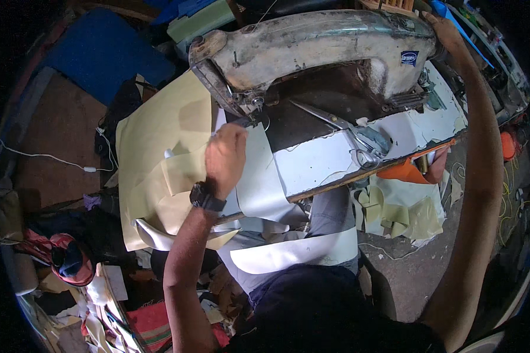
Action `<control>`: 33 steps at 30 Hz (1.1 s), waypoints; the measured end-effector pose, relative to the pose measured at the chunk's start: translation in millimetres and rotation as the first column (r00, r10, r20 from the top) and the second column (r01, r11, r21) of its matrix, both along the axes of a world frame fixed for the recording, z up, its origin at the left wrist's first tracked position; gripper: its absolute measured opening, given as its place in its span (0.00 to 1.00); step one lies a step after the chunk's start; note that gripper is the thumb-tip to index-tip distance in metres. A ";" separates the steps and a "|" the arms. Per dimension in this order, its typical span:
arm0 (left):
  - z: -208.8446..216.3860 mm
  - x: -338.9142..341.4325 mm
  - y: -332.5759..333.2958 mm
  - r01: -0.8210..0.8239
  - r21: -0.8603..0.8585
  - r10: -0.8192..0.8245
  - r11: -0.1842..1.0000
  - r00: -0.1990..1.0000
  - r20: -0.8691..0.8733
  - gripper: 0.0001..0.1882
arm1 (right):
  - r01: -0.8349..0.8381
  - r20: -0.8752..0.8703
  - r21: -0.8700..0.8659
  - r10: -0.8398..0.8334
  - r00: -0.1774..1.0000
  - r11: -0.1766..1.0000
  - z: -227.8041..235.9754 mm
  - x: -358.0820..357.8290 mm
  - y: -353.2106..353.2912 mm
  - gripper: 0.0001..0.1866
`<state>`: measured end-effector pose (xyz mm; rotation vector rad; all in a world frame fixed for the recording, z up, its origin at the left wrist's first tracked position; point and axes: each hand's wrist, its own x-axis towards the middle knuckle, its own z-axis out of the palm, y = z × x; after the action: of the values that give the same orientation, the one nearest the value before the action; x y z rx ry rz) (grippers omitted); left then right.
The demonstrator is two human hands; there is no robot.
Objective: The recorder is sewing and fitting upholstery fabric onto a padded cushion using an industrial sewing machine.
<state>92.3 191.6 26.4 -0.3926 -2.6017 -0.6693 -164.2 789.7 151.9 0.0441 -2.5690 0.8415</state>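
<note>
An old, worn sewing machine (324, 44) with chipped pale paint stretches across the top of the view. My left hand (225, 156) is closed beside its needle and presser foot (255, 105), over a beige sheet with a white underside (165, 126); what its fingertips grip is hidden. The sheet is folded and curled, and a white part (262, 176) hangs over the front edge. At the machine's right end, my right hand (444, 32) reaches round the handwheel, which is mostly hidden. Metal scissors (344, 129) lie partly open on the machine table (312, 162).
A curved white piece (294, 253) lies across my lap. Beige and white offcuts (400, 209) sit below the table at the right, by an orange cloth (403, 172). A white cable (47, 156) runs along the left. Scraps and bags crowd the lower left.
</note>
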 end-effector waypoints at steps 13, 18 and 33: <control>6.0 -26.1 -10.8 -0.016 -0.331 0.027 0.943 0.999 0.029 0.08 | -0.002 -0.007 0.144 0.003 1.000 0.990 -18.9 -39.1 25.9 0.37; 4.3 -30.5 0.3 0.004 -0.513 -0.095 0.858 0.984 -0.150 0.05 | -0.007 0.022 0.022 0.007 1.000 1.000 -18.4 -32.0 36.4 0.28; 9.0 11.7 4.2 0.093 -0.390 -0.137 0.916 0.987 -0.085 0.03 | 0.194 -0.114 0.078 -0.184 0.976 0.978 14.2 48.3 -68.4 0.21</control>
<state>104.0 195.8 35.3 -0.6871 -2.6115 -0.1567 -115.9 721.4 166.2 -0.1239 -2.4624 0.6365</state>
